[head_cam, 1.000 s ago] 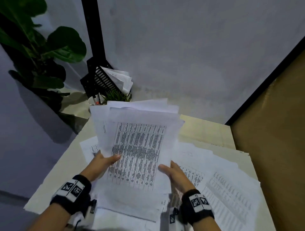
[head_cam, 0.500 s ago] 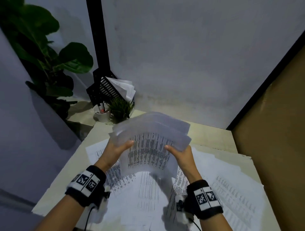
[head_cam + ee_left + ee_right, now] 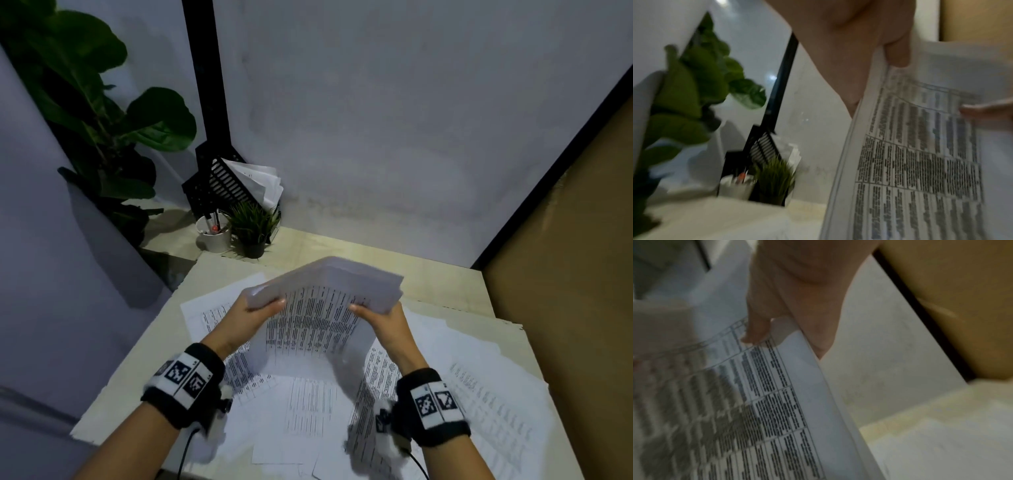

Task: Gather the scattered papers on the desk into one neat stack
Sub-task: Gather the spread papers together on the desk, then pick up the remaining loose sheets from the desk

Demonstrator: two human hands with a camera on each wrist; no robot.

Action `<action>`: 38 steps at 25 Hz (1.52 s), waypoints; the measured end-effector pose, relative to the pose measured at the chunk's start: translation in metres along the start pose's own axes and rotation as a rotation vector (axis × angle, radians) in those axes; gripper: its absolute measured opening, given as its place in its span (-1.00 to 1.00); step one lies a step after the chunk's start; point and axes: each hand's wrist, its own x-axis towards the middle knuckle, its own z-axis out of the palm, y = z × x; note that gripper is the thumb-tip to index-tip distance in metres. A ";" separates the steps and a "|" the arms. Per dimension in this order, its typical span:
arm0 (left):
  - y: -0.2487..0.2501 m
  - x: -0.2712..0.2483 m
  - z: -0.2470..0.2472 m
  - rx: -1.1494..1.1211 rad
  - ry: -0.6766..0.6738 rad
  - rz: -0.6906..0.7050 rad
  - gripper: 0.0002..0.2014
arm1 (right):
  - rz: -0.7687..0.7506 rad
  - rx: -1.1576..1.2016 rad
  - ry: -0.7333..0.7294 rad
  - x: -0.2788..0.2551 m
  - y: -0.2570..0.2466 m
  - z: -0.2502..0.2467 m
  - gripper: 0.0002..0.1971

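A bundle of printed papers (image 3: 322, 301) was held up above the middle of the table (image 3: 445, 284), its top edge tipped toward the far wall and its printed face turned back to the person. The sheets in it could not be counted. The left hand (image 3: 253, 315) gripped the bundle's left edge, thumb (image 3: 898, 55) curled over the printed front and the fingers hidden behind. The right hand (image 3: 380, 317) gripped the right edge the same way, its thumb (image 3: 756, 331) pressed on the table of text. Both forearms reached forward from the near edge, wrists roughly level, each wearing one black band with square markers.

Beneath the bundle, loose sheets (image 3: 308, 404) lay overlapping across the table, from the left side to the near right corner; at least five separate edges showed, the exact number unclear.

At the far left corner stood one white cup (image 3: 214, 236) with pens in it, just beside one small grassy plant (image 3: 253, 222) in a dark pot. Behind these two sat one black slotted tray (image 3: 219, 185) holding further papers, at the foot of one black upright post (image 3: 205, 75). One large leafy plant (image 3: 102, 113) stood farther left, off the table. A brown panel (image 3: 565, 274) ran along the right.
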 end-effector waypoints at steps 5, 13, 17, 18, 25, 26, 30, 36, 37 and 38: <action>0.013 -0.006 0.000 -0.045 0.057 0.160 -0.60 | -0.137 0.090 0.052 -0.006 -0.014 -0.001 -0.76; 0.008 -0.005 0.017 -0.037 0.163 0.184 -0.34 | -0.240 0.168 0.267 -0.008 -0.018 0.013 -0.61; 0.013 0.000 0.023 -0.015 0.244 0.202 -0.56 | -0.244 0.105 0.311 0.000 -0.030 0.019 -0.79; 0.013 0.000 0.024 -0.015 0.258 0.188 -0.63 | -0.231 0.095 0.319 0.000 -0.030 0.019 -0.79; -0.002 0.005 0.016 -0.056 0.246 -0.098 -0.41 | 0.035 -0.137 0.050 0.006 0.001 0.001 -0.79; -0.001 0.006 0.014 -0.058 0.231 -0.093 -0.40 | 0.058 -0.164 0.079 0.005 -0.001 0.001 -0.88; -0.003 0.003 0.017 -0.069 0.138 0.007 -0.77 | 0.045 -0.071 0.107 -0.011 0.007 -0.001 -0.92; -0.081 -0.014 0.032 0.358 -0.203 -0.333 -0.73 | 0.233 -0.063 0.297 -0.026 0.044 -0.021 -0.85; -0.084 -0.013 0.035 0.404 -0.202 -0.363 -0.70 | 0.242 -0.045 0.333 -0.026 0.045 -0.036 -0.76; -0.085 -0.011 0.039 0.431 -0.176 -0.394 -0.69 | 0.265 -0.048 0.380 -0.029 0.048 -0.054 -0.67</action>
